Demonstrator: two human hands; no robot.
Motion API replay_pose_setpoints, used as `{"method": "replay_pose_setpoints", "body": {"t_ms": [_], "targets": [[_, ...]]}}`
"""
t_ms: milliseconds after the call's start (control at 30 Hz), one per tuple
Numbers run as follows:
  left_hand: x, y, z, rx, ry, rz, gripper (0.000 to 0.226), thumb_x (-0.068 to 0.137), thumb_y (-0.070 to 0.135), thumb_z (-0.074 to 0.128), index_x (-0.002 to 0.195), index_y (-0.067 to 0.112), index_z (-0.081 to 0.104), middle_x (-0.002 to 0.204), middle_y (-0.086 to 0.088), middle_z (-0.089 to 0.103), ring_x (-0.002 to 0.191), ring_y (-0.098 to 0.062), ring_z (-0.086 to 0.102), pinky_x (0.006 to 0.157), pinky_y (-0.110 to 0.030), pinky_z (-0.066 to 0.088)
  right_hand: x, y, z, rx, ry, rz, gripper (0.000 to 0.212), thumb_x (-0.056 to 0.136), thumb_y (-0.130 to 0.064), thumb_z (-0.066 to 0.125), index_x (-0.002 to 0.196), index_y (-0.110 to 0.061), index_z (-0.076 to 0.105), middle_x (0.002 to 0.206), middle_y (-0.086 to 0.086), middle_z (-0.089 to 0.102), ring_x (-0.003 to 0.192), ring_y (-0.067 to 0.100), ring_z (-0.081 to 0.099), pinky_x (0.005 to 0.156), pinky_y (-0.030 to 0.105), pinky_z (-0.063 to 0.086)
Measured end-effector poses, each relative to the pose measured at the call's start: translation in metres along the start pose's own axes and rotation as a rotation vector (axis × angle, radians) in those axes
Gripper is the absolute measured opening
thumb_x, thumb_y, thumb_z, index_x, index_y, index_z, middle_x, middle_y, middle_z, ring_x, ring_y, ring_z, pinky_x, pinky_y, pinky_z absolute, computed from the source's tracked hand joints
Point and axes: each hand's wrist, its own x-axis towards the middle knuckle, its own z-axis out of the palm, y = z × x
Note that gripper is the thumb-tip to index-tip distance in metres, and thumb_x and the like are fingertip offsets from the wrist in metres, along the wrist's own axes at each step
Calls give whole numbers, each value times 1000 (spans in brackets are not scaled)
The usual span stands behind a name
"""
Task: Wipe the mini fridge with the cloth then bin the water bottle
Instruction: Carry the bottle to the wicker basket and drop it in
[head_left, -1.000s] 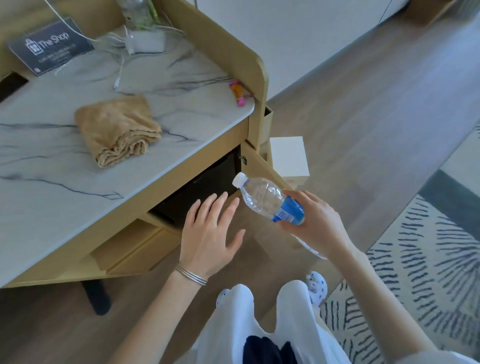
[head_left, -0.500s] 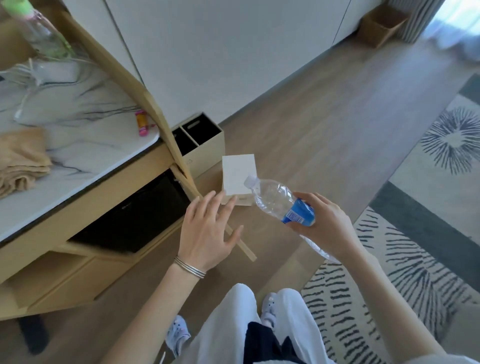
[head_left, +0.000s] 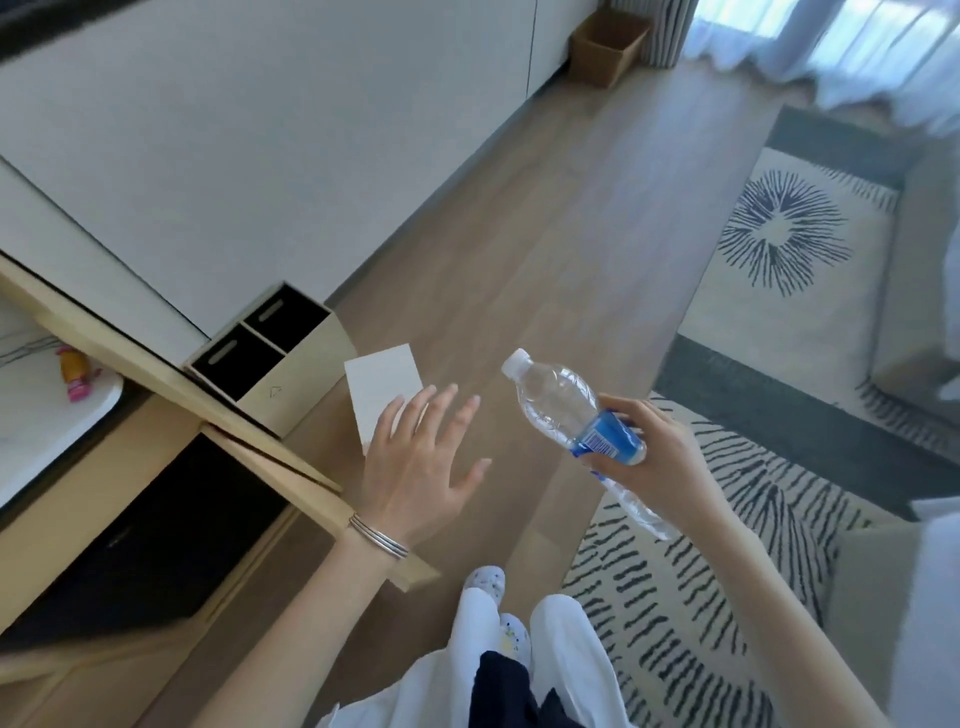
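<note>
Clear plastic with a blue label, the water bottle (head_left: 566, 410) is off the worktop (head_left: 41, 431) and in the air above the wooden floor (head_left: 519, 234). It is tilted, with its white cap pointing to the far left. The right hand (head_left: 657, 457) grips it round the label, fingers curled beneath and thumb on top. The left hand (head_left: 421, 467) holds nothing. It hovers open with fingers spread, in front of a white box (head_left: 382, 389) standing on the floor.

The mini fridge (head_left: 145, 525) shows as a dark front under the worktop at the near left, and neither hand is on it. The cloth is not in view. Judging from that, the wiping part looks finished and the binning step is in hand.

The nearest likely bin is a two-compartment box (head_left: 301, 400) with black-lined openings. It stands against the wall just beside the worktop's right end, to the far left of the bottle. A brown basket (head_left: 608, 52) stands much farther along the same wall. I cannot tell for sure which one is meant.

For the near one, the next move would carry the bottle left and away, past the white box, until it is over one opening. It would then be tipped cap-down and released, because each opening looks narrow for a bottle dropped on its side.
</note>
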Motion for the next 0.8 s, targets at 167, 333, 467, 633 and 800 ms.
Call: {"method": "replay_pose_setpoints", "body": {"t_ms": [167, 333, 467, 633, 800], "targets": [[41, 8, 17, -23, 11, 35, 59, 87, 52, 45, 133, 18, 57, 134, -9, 58, 123, -29, 54, 104, -48, 38, 18, 21, -6, 4, -16, 47, 61, 71, -29, 78, 125, -32, 50, 114, -14, 58, 100, 3, 53, 84, 19, 37], [93, 8, 27, -50, 51, 72, 56, 87, 49, 45, 129, 16, 60, 131, -9, 60, 120, -28, 56, 102, -47, 37, 56, 27, -23, 15, -4, 71, 61, 71, -30, 77, 125, -33, 49, 115, -16, 57, 104, 4, 54, 84, 18, 40], [134, 3, 30, -76, 82, 89, 54, 86, 46, 46, 127, 15, 61, 131, -10, 60, 119, -29, 56, 103, -46, 35, 90, 25, -40, 42, 30, 74, 60, 71, -29, 78, 124, -34, 50, 116, -18, 56, 105, 3, 53, 85, 20, 43], [181, 5, 32, -77, 110, 99, 52, 87, 43, 44, 125, 13, 63, 129, -10, 61, 116, -30, 58, 101, -45, 37, 128, 30, -63, 95, 99, 58, 58, 70, -23, 79, 121, -34, 53, 110, -18, 56, 99, 2, 54, 83, 16, 39], [224, 28, 49, -88, 118, 82, 50, 87, 41, 45, 124, 13, 64, 128, -10, 62, 116, -29, 58, 100, -46, 40, 165, 60, -81, 114, 94, 46, 58, 71, -25, 79, 123, -29, 53, 112, -17, 56, 102, 4, 54, 88, 18, 42]]}}
